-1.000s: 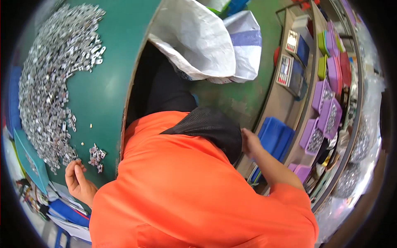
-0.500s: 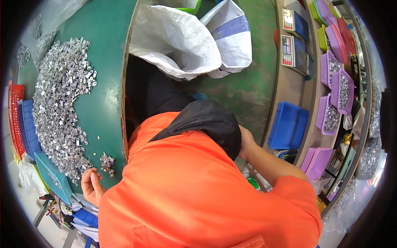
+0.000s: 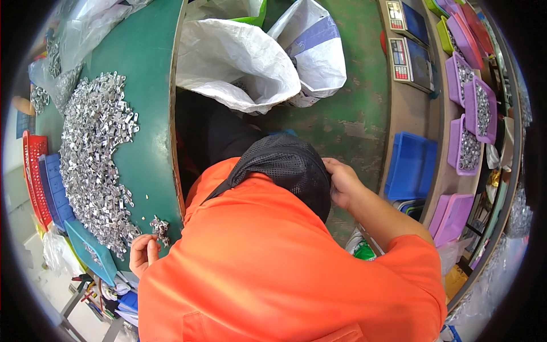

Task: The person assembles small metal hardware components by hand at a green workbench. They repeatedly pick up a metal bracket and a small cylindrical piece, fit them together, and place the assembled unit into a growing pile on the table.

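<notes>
My left hand (image 3: 143, 253) is at the near edge of a green table (image 3: 151, 114), thumb and forefinger pinched together. Its fingertips are beside a small cluster of metal clips (image 3: 160, 229); anything between them is too small to make out. Left of it spreads a large heap of loose silvery metal clips (image 3: 97, 171). Over my lap, at the end of my orange shirt, lies a black mesh thing shaped like a cap (image 3: 285, 171). My right hand (image 3: 345, 185) is at its right edge with curled fingers, their tips partly hidden.
White woven sacks (image 3: 239, 62) stand open beyond the table edge. Blue (image 3: 48, 188), red (image 3: 34, 165) and teal (image 3: 91, 251) trays border the heap. At right, a bench holds scales (image 3: 410, 62), a blue tray (image 3: 410, 165) and purple bins (image 3: 456, 211).
My left fingers have shifted from the large heap's edge to the small cluster. More of my right hand shows beside the black mesh thing. The whole view has shifted slightly.
</notes>
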Demonstrator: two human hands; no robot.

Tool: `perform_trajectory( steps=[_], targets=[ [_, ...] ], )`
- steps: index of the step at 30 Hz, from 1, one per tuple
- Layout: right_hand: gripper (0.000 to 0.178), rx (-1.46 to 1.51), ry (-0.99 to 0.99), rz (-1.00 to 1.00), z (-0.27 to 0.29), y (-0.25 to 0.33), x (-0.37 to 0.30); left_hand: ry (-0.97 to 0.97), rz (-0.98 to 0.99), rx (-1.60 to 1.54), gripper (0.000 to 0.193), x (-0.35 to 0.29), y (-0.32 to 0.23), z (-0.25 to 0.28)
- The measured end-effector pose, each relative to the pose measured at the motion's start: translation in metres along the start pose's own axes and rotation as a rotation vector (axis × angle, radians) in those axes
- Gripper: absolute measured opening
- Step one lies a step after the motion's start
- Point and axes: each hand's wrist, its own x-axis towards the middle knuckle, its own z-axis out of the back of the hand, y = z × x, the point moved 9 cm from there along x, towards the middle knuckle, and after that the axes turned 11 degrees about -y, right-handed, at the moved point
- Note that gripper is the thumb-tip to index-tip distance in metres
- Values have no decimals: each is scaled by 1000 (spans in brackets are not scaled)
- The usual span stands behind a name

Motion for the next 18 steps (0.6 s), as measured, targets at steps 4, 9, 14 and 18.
perform_trajectory(
  steps=[4,9,14,18],
  targets=[
    [32,-30,60,29,-12,11,-2,89,-97,31,9,4,-22,-22],
    [34,-73,152,53,-33,21,-4,328,-335,201,13,16,-60,-66],
    [38,-137,168,-41,-39,14,9,809,-667,208,34,26,-124,-197],
    [47,-120,273,27,-39,17,-2,944,-979,260,28,-2,-126,-282]
  ],
)
